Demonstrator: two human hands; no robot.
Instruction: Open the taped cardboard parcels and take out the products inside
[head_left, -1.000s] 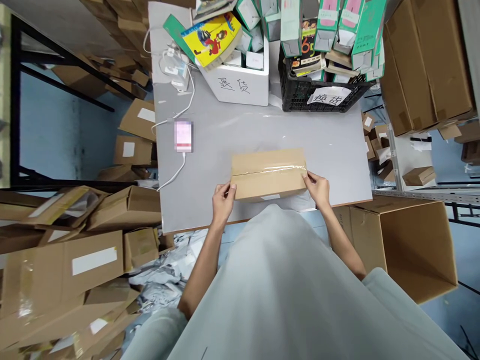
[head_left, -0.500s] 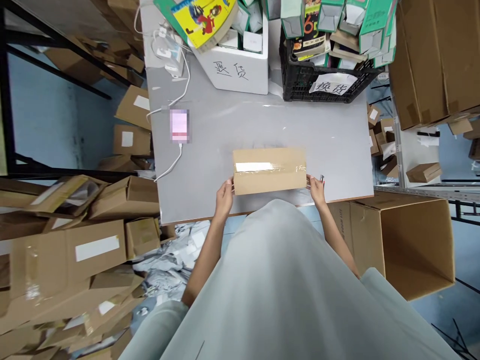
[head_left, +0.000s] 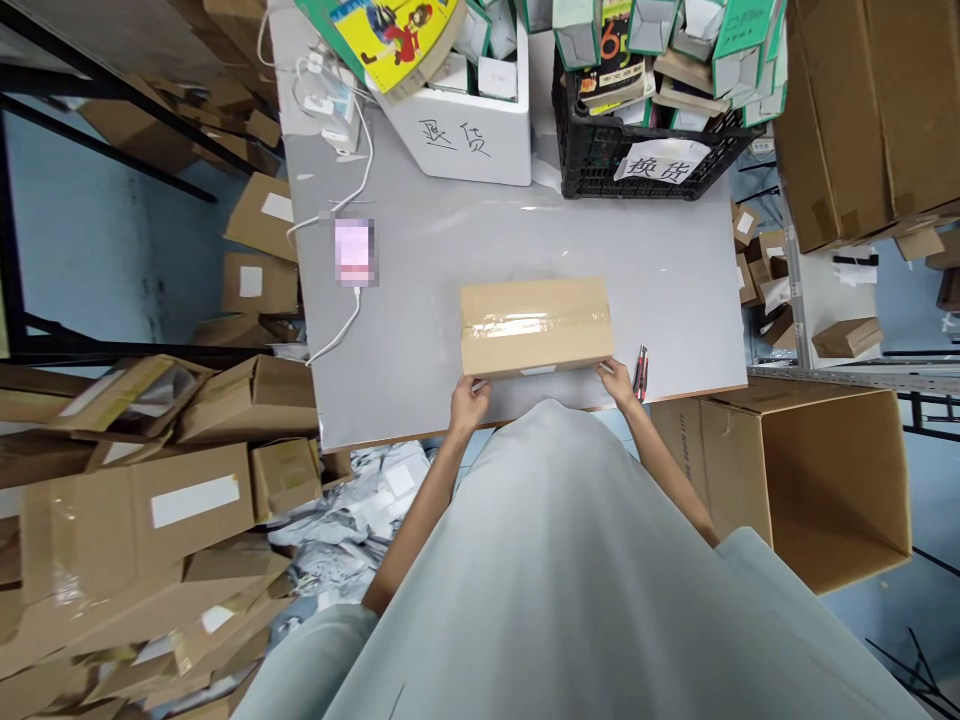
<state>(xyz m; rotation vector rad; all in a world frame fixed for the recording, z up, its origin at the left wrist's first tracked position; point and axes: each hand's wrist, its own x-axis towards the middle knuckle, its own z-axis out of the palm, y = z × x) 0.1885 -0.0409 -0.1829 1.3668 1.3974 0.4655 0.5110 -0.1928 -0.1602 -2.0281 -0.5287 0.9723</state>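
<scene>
A taped cardboard box [head_left: 535, 326] lies flat on the grey table [head_left: 420, 330], with a strip of clear tape along its top. My left hand [head_left: 469, 402] curls its fingers against the box's near left corner. At the near right corner my right hand [head_left: 618, 381] grips the box's lower edge. A small red and black utility knife [head_left: 641, 372] lies on the table just right of my right hand.
A phone [head_left: 353, 251] on a white cable lies at the table's left. A white foam bin [head_left: 469, 130] and a black crate [head_left: 645, 150] of books and green boxes stand at the back. Cardboard boxes pile on the floor at left; an open carton [head_left: 825, 480] stands at right.
Both hands slid from the box's two ends to its near corners. The box shifted slightly away from me, and the knife beside my right hand came into view.
</scene>
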